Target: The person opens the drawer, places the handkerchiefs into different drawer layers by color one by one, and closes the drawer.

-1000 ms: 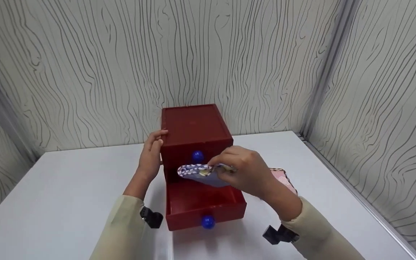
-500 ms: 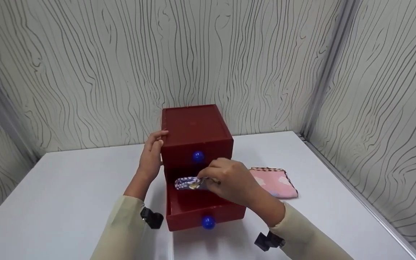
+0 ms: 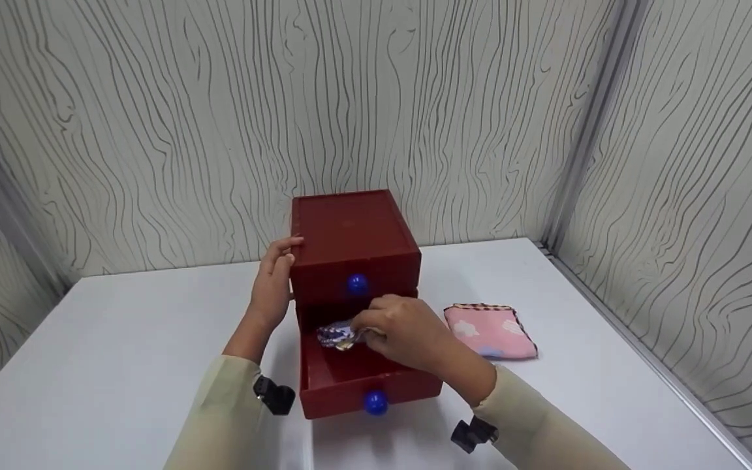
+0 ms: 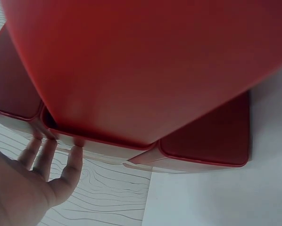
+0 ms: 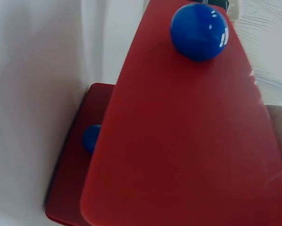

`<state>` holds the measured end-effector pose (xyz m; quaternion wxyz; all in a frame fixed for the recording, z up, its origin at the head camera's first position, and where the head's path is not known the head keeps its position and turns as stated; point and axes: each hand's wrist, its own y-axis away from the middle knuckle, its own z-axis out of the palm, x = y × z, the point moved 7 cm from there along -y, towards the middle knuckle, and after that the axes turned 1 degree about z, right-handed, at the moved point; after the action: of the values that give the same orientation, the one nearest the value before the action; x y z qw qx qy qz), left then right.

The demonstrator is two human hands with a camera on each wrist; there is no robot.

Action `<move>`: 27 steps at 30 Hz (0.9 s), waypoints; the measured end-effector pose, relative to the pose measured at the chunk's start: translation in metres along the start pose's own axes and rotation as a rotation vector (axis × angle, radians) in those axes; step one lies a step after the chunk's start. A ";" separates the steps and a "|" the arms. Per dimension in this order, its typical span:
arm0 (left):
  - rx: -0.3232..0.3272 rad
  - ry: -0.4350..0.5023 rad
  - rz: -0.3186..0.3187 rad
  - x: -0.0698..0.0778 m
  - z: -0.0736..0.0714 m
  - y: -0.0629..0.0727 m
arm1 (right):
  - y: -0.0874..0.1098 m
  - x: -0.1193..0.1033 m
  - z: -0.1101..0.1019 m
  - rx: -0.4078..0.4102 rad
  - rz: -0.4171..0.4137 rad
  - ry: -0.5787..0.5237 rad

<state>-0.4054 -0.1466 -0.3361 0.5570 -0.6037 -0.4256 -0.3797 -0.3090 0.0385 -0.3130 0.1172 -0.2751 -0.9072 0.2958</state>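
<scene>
A red drawer cabinet (image 3: pixel 350 225) stands on the white table, with a drawer (image 3: pixel 333 397) pulled out below its upper drawer. My right hand (image 3: pixel 402 333) reaches into the pulled-out drawer, pinching a folded cloth (image 3: pixel 333 335) with a purple-and-white checked edge. The hand covers part of this cloth. My left hand (image 3: pixel 271 287) rests against the cabinet's left side, fingertips at its top edge. In the left wrist view, the fingers (image 4: pixel 74 165) touch the cabinet side. The drawer front (image 5: pixel 188 132) fills much of the right wrist view, hiding most of the right hand.
A folded pink cloth (image 3: pixel 490 329) with a dark checked border lies right of the cabinet. Blue round knobs sit on the upper drawer (image 3: pixel 358 283) and the pulled-out drawer. Beneath, a lower drawer (image 5: pixel 72 183) is closed. Patterned wall panels (image 3: pixel 232 130) stand behind.
My right hand has lowered the folded cloth from above the drawer into it, moving slightly left. The pink cloth has come into full view. The left hand has stayed in place.
</scene>
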 end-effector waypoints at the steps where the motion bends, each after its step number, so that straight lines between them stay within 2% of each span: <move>1: 0.000 0.000 0.002 0.001 0.000 0.000 | 0.000 0.001 0.002 -0.012 0.008 0.001; 9: 0.008 0.006 0.001 0.000 0.001 -0.001 | 0.004 0.009 0.009 -0.094 0.060 -0.020; 16: 0.004 0.017 -0.008 -0.001 0.002 -0.002 | 0.010 0.011 0.004 -0.120 0.068 -0.090; 21: -0.005 0.003 -0.011 0.000 0.001 0.000 | 0.015 0.006 -0.008 -0.097 0.063 -0.139; 27: 0.002 0.006 -0.006 0.001 0.000 0.000 | 0.020 -0.004 -0.024 -0.018 0.026 -0.203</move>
<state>-0.4054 -0.1468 -0.3354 0.5578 -0.6008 -0.4258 -0.3829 -0.2885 0.0609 -0.3060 0.0182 -0.2567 -0.9134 0.3156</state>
